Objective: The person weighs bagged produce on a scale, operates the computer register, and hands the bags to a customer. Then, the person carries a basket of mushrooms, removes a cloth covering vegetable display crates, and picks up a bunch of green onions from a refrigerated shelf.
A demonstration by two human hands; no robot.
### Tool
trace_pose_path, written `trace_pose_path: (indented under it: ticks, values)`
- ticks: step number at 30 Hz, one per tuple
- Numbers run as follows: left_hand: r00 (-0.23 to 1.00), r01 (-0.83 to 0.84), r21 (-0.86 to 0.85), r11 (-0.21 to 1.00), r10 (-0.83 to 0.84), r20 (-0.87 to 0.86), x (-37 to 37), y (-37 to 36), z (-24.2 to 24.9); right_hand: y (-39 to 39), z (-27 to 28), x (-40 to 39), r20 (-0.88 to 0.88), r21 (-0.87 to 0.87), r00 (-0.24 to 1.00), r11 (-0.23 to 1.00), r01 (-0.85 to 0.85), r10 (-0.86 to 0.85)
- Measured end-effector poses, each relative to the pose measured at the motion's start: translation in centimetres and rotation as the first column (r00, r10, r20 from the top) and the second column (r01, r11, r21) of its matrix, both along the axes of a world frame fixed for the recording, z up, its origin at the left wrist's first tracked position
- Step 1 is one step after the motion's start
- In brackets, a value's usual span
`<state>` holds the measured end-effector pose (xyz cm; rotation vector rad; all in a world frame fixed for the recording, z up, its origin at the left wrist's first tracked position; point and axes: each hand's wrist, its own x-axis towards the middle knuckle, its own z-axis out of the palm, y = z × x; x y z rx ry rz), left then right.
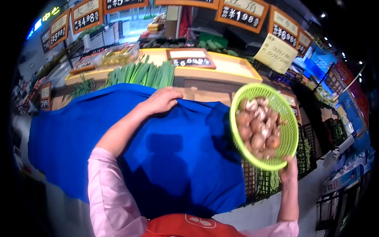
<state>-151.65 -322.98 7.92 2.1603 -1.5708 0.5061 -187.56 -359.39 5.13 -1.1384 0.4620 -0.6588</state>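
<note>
A large blue cloth (90,126) hangs over the front of the vegetable stand. My left hand (164,100) grips its upper edge, fingers closed over the fabric. At the right, my right hand (289,168) holds a green plastic basket (291,136) by its lower rim. Brown mushrooms (257,128), several of them, lie inside the basket, which is tilted towards me. The basket overlaps the cloth's right edge in view.
Green leafy stalks (148,74) lie behind the cloth. Beyond is a yellow-edged display shelf (233,67) with a price sign (190,62). More price signs hang above. Black crates with green beans (274,181) stand below the basket.
</note>
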Motion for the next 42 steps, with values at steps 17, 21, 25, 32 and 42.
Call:
trace_pose_path:
  ticks: [17,21,25,32,42]
  values:
    - [0.972,0.187,-0.03,0.982,-0.19,-0.141,-14.2,8.6,-1.5,7.0,-5.1,28.8,-0.042,0.162,0.889,0.881,-0.445,0.456]
    - [0.967,0.175,0.014,0.984,-0.169,-0.188,-13.7,8.5,-2.4,5.9,-6.1,29.6,-0.115,0.127,0.817,0.824,-0.552,0.565]
    - [0.976,0.129,-0.048,0.991,-0.135,-0.17,-13.0,7.7,-2.8,6.3,-6.1,29.0,-0.22,0.14,0.794,0.824,-0.549,0.566]
    - [0.99,-0.036,0.009,0.999,0.037,-0.139,-11.7,7.3,-2.8,7.7,-6.2,27.7,-0.163,-0.336,0.943,0.882,-0.33,0.29]
    - [0.994,0.059,-0.267,0.962,-0.031,0.109,-9.9,5.2,-1.6,15.8,-1.1,20.1,-0.477,-0.869,0.814,-0.038,-0.493,0.332]
